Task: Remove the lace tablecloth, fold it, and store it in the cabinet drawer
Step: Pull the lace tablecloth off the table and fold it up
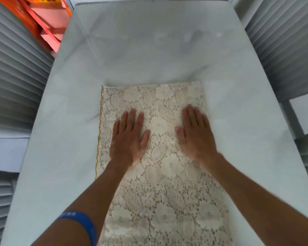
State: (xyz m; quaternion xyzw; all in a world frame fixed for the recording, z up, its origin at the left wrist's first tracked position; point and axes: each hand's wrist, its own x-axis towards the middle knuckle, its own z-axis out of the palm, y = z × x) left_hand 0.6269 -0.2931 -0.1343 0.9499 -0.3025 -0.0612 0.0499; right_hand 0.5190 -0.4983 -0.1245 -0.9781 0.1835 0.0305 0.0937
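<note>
On the pale cloth-covered table (149, 55), the lace tablecloth (160, 174) lies folded into a long cream strip that runs from the near edge up toward the middle. Both hands press flat on its far half. The left hand (130, 137) lies palm down, fingers (132, 118) straight and nearly together, thumb angled out toward the other hand. The right hand (194, 134) lies the same way, fingers (194, 116) extended and close together, gripping nothing. Just beyond the fingertips of both hands is the strip's folded far end. Outside the left hand's little finger runs a scalloped gold-thread edge (100, 121). A blue wristband (84, 226) circles the left forearm. Pleated grey covers (12, 82) flank the table on either side.
</note>
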